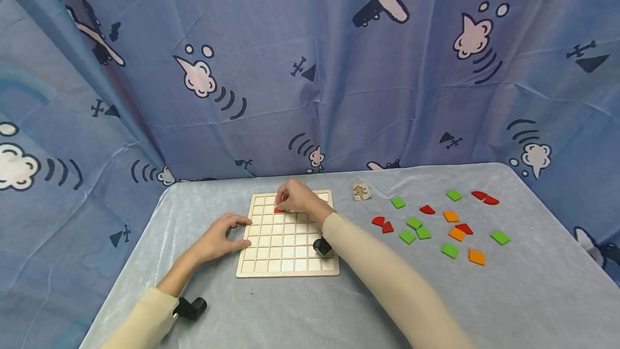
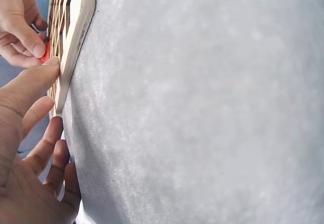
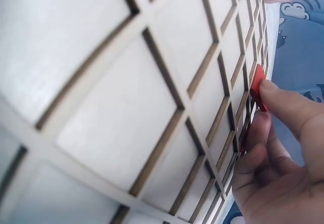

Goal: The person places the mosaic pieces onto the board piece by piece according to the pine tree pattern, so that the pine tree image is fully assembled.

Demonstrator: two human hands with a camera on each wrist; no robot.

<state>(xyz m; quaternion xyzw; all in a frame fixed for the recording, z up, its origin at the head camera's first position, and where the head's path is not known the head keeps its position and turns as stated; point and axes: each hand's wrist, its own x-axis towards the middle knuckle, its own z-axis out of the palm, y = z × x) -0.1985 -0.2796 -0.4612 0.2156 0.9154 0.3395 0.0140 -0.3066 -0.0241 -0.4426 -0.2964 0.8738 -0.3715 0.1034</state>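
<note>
A pale wooden grid board (image 1: 275, 252) with raised square cells lies on the table. Over its far part, my right hand (image 1: 296, 198) pinches a small red tile (image 3: 257, 82) between thumb and fingers, tilted against the grid. A second bit of red (image 3: 245, 139) shows just under those fingers in the right wrist view. My left hand (image 1: 220, 238) rests at the board's left edge, thumb and fingers spread, with the thumb tip at the rim in the left wrist view.
Right of the board lie scattered loose pieces: several green square tiles (image 1: 449, 250), orange square tiles (image 1: 477, 257) and red quarter-round tiles (image 1: 427, 209). A small patterned card (image 1: 360, 192) lies near the table's far edge. Behind hangs a blue printed curtain (image 1: 271, 69).
</note>
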